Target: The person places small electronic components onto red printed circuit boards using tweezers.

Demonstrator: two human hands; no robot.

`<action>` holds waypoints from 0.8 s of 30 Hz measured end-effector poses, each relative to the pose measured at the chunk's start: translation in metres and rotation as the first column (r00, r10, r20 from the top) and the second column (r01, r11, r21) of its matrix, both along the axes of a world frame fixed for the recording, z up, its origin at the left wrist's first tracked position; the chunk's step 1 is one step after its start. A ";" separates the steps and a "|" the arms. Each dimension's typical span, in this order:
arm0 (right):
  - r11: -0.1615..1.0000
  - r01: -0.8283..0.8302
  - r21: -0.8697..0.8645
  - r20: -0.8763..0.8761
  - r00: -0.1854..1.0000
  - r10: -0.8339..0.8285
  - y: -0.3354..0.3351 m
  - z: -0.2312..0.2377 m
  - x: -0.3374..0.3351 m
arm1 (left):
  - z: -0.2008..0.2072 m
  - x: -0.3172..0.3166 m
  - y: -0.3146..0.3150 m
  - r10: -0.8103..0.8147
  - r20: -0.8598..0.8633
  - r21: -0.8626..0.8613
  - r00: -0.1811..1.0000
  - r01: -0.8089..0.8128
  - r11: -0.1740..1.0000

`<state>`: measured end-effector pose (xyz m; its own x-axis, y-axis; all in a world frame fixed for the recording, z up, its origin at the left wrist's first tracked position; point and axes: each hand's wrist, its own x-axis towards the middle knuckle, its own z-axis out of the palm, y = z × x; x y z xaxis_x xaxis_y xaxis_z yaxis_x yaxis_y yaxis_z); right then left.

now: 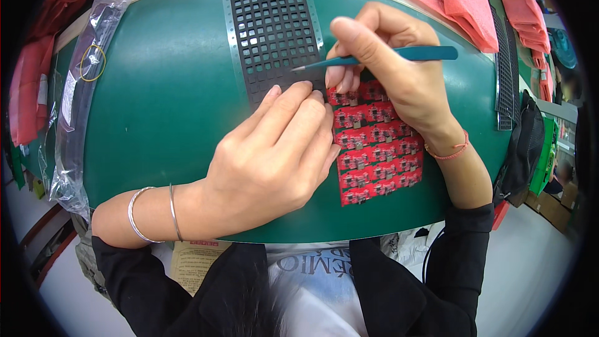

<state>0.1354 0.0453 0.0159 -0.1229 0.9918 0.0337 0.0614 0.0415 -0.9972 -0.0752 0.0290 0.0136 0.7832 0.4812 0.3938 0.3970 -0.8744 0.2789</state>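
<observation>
My right hand (pixel 399 62) grips a pair of teal tweezers (pixel 430 53) between thumb and fingers. Their fine tip points left, over the lower part of a black sheet with rows of square cut-outs (pixel 271 19) on a clear backing. My left hand (pixel 271 150) is bent, with its fingers together and their tips pressed on the near end of that sheet; what lies under the palm is hidden. Just right of the left fingers lies a panel of red circuit boards (pixel 380 150) in rows. The right hand covers part of its far end.
A green table (pixel 162 100) bears all this. Along its left side lies a clear plastic bag (pixel 72 131) with a yellow rubber band (pixel 93 63). Pink foam sheets (pixel 465 0) are stacked at the far right, beside another black perforated strip (pixel 504 81).
</observation>
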 end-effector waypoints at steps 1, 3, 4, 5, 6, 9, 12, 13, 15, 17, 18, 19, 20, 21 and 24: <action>0.999 -0.033 0.035 -0.066 0.997 0.035 -0.001 0.003 0.002 | 0.001 0.001 0.000 0.000 0.007 -0.033 1.000 0.000 0.999; 0.994 0.004 0.107 -0.015 1.000 -0.003 -0.001 0.010 0.010 | 0.002 0.001 0.001 0.000 0.017 -0.043 1.000 0.001 0.999; 0.984 0.031 0.177 0.032 0.999 -0.038 -0.003 0.012 0.015 | 0.001 0.001 0.002 0.006 0.023 -0.057 1.000 -0.004 0.998; 0.984 0.086 0.158 0.055 0.994 -0.096 -0.009 0.015 0.021 | 0.000 -0.001 0.002 -0.005 0.021 -0.072 1.000 0.007 0.997; 0.983 0.088 0.160 0.059 0.993 -0.098 -0.017 0.016 0.030 | -0.001 0.001 0.002 -0.008 0.025 -0.071 1.000 0.010 0.997; 0.992 0.118 -0.042 0.049 0.992 -0.115 -0.054 0.017 0.063 | 0.005 0.010 -0.009 -0.108 0.100 0.034 0.989 0.105 0.994; 0.986 0.134 -0.097 0.038 0.991 -0.131 -0.084 0.005 0.086 | 0.014 0.029 -0.017 -0.169 0.044 -0.078 0.985 0.172 0.982; 0.982 0.152 -0.112 0.048 0.988 -0.148 -0.089 0.002 0.089 | 0.011 0.033 -0.017 -0.174 0.044 -0.079 0.984 0.177 0.981; 0.975 0.178 -0.131 0.054 0.984 -0.172 -0.092 0.000 0.089 | 0.002 0.039 -0.018 -0.181 -0.009 -0.067 0.984 0.180 0.981; 0.977 0.178 -0.113 0.069 0.983 -0.171 -0.089 0.001 0.083 | -0.004 0.038 -0.017 -0.185 -0.014 -0.036 0.983 0.184 0.982; 0.976 0.184 -0.116 0.067 0.982 -0.177 -0.088 0.002 0.083 | -0.007 0.037 -0.016 -0.178 -0.015 -0.001 0.984 0.178 0.984; 0.982 0.159 -0.100 0.115 0.982 -0.148 -0.088 0.002 0.083 | -0.006 0.038 -0.016 -0.173 -0.012 -0.004 0.985 0.173 0.985; 0.987 0.134 -0.086 0.163 0.979 -0.118 -0.088 0.002 0.083 | -0.006 0.039 -0.017 -0.178 -0.013 -0.007 0.984 0.178 0.984; 0.987 0.135 -0.087 0.161 0.980 -0.120 -0.088 0.002 0.084 | -0.007 0.041 -0.018 -0.171 -0.014 -0.004 0.985 0.171 0.985; 0.987 0.132 -0.089 0.173 0.978 -0.115 -0.090 0.003 0.084 | -0.008 0.043 -0.019 -0.161 -0.012 0.003 0.987 0.161 0.987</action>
